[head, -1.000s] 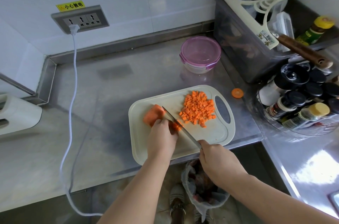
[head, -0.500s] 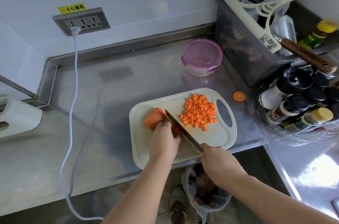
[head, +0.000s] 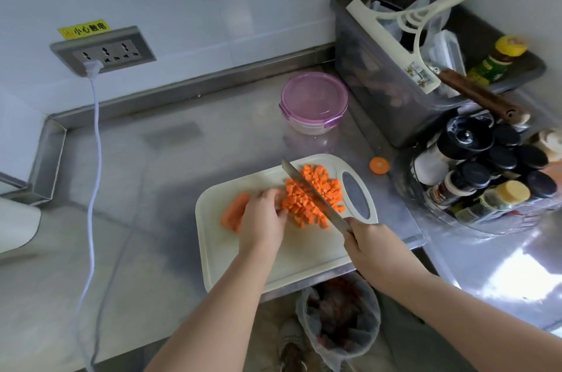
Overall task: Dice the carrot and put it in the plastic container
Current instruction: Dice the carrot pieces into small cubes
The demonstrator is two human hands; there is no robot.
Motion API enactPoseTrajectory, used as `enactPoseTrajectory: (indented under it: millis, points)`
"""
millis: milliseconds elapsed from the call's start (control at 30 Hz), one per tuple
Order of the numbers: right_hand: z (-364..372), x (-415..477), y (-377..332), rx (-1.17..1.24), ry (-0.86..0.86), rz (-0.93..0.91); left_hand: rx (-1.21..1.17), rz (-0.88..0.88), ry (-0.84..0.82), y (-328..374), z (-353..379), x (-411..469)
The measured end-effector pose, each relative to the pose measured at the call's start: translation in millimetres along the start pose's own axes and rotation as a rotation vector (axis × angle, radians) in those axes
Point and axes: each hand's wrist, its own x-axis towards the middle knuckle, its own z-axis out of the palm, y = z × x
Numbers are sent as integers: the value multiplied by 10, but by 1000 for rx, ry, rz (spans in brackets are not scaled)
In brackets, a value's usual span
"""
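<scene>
A white cutting board (head: 273,259) lies at the counter's front edge. A pile of orange carrot dice (head: 319,192) covers its right half, and an uncut carrot chunk (head: 232,213) lies at its left. My right hand (head: 371,247) grips the handle of a knife (head: 304,186), whose blade lies slanted across the dice pile. My left hand (head: 261,219) rests on the board between the chunk and the pile, its bent fingertips touching the pile's left edge. The round plastic container (head: 314,103) stands behind the board with its purple lid on.
A carrot end slice (head: 379,165) lies on the steel counter right of the board. A grey bin (head: 377,88) with utensils and a rack of spice bottles (head: 486,170) crowd the right. A bagged waste bin (head: 337,317) stands below the counter edge. A white cord (head: 94,140) hangs from the wall socket.
The knife has left the carrot chunk and swung right and up over the dice pile. The fresh pieces now lie with the pile. My left hand has shifted right, off the chunk.
</scene>
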Motion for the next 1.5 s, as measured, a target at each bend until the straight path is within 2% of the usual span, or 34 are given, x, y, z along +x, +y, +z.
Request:
enactPoseTrajectory:
  millis: [67, 167, 233, 300, 367, 467, 567, 667, 767, 833, 900, 967, 1033, 1167, 1267, 1367, 1500]
  points:
    - [-39, -11, 35, -53, 26, -40, -28, -15, 50, -48, -87, 20]
    - [-109, -73, 76, -208, 98, -109, -237, -43, 205, -99, -303, 64]
    - [-133, -102, 105, -340, 164, -182, -285, 28, 284, -55, -475, 90]
    - [-160, -120, 137, -434, 177, -234, -223, 215, 156, 31, -581, 117]
    - [-180, -122, 164, -488, 209, -246, -79, 368, -99, 99, -546, 133]
    - [-222, -128, 147, -541, 241, -247, 192, 377, -321, 188, -443, 156]
    - [-246, -124, 126, -569, 252, -251, 313, 366, -384, 311, -378, 137]
    - [-242, -118, 154, -541, 262, -281, 323, 367, -327, 361, -374, 132]
    - [-256, -126, 175, -499, 247, -275, 166, 318, -206, 195, -365, 204]
    - [-277, -123, 143, -457, 226, -245, 23, 202, -74, 68, -433, 220]
    - [-283, -93, 112, -297, 154, -169, -27, 53, 35, -83, -537, 210]
    - [-253, -38, 74, -141, 97, -102, -32, -95, 59, -290, -602, 208]
    - [-222, 22, 10, -32, 63, -48, -26, -183, -5, -444, -621, 184]
    - [-193, 94, -111, 213, -6, 21, 74, -190, -170, -502, -581, 56]
    - [-183, 83, -140, 317, -68, 39, 173, -155, -153, -455, -547, -5]
    - [-164, 58, -100, 207, -52, 19, 216, -124, -194, -461, -566, -35]
    - [-148, -10, -60, -67, 59, -75, 289, -10, -420, -512, -583, -171]
